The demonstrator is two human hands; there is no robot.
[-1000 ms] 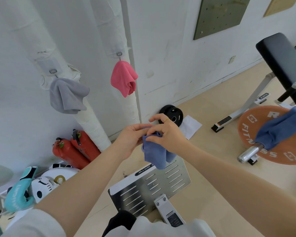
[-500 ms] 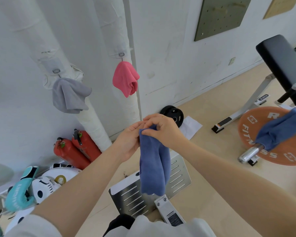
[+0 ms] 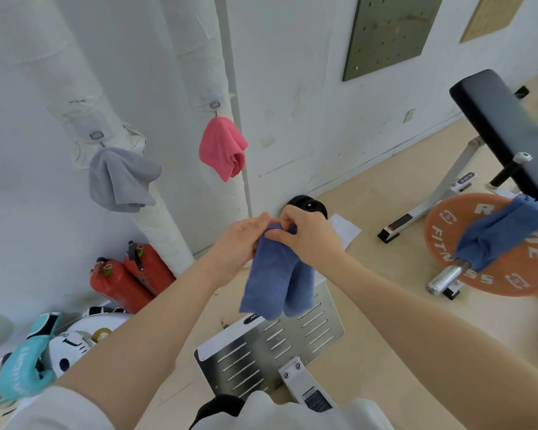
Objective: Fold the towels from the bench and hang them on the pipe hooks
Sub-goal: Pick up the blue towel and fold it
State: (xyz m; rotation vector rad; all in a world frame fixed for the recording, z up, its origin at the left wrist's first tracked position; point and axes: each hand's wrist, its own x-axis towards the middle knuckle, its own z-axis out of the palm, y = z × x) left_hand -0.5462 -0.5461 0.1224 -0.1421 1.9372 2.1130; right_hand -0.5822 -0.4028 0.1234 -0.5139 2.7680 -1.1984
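Observation:
A blue towel point(image 3: 277, 280) hangs folded in two lobes from both my hands in the middle of the view. My left hand point(image 3: 239, 243) and my right hand point(image 3: 308, 237) pinch its top edge together. On the white wrapped pipes a grey towel point(image 3: 121, 178) hangs from the left hook point(image 3: 96, 135) and a pink towel point(image 3: 222, 147) from the right hook point(image 3: 215, 104). Another blue towel point(image 3: 500, 231) lies draped over the barbell sleeve at the right, under the black bench pad point(image 3: 503, 125).
An orange weight plate point(image 3: 528, 274) sits on the barbell at the right. A slotted metal footplate point(image 3: 271, 346) lies on the floor below my hands. Two red fire extinguishers point(image 3: 131, 277) lean by the pipes, with boxing gloves point(image 3: 22, 367) at the lower left. A small black plate point(image 3: 308, 206) rests against the wall.
The bunched blue towel has dropped open and now hangs long from my hands. Both hands rose slightly and stayed together on its top edge.

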